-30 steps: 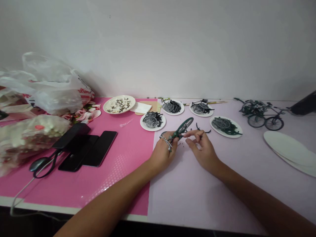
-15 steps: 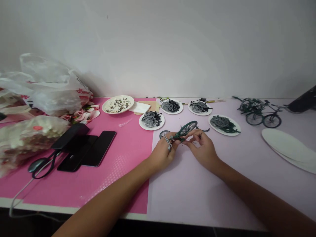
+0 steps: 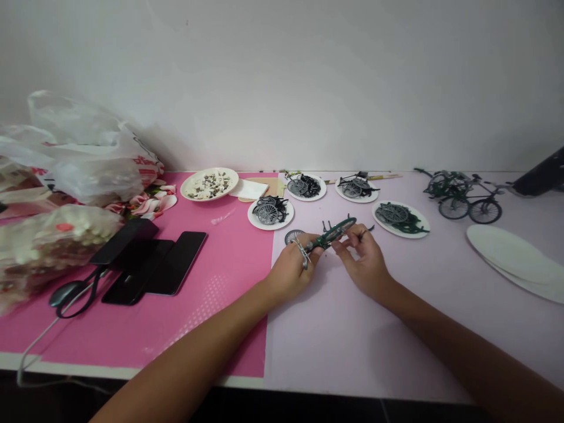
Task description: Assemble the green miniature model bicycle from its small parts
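Observation:
My left hand point(image 3: 293, 264) is closed round a partly built model bicycle point(image 3: 330, 234) with a dark green frame and a silver handlebar beside the thumb. Its wheel tilts up to the right. My right hand point(image 3: 365, 258) is closed at the wheel end, thumb and fingers touching the model from below; a small dark part shows by its fingertips. Behind my left hand lies a loose grey wheel point(image 3: 293, 236). Just beyond the model, small dark parts point(image 3: 326, 225) rest on the table.
White plates of black and grey parts point(image 3: 271, 212) and green parts point(image 3: 400, 220) stand behind my hands. Finished model bicycles point(image 3: 470, 202) and stacked white plates point(image 3: 513, 252) are at right. At left lie phones point(image 3: 178, 264), plastic bags point(image 3: 92, 158) and a bowl of small pieces point(image 3: 210, 185).
The model bicycle has turned, so its wheel now appears narrower and more edge-on. My right hand's fingers have shifted along the wheel, and the dark parts behind show more.

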`<state>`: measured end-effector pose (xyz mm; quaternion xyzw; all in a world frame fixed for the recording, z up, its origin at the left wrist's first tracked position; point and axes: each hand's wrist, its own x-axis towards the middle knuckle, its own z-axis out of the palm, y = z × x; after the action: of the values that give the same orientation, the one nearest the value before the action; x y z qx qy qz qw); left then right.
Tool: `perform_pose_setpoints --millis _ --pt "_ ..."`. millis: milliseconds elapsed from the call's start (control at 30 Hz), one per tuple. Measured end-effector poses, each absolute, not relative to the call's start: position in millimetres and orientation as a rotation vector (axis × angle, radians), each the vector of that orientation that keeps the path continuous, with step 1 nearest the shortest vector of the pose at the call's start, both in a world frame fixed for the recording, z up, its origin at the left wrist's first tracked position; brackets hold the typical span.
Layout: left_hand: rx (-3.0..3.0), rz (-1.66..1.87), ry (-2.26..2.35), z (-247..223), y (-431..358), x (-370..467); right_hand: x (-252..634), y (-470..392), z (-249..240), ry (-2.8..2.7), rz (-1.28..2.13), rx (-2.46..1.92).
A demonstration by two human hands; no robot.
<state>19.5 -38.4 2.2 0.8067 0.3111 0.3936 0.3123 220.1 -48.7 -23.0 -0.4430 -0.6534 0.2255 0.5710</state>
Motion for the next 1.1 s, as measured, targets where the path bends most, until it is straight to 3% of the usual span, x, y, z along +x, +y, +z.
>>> perform_pose_setpoints --millis 1100 --pt "2.043 1.121 0.858 -1 -38 21 222 -48 -25 -1.639 0.462 -1.214"
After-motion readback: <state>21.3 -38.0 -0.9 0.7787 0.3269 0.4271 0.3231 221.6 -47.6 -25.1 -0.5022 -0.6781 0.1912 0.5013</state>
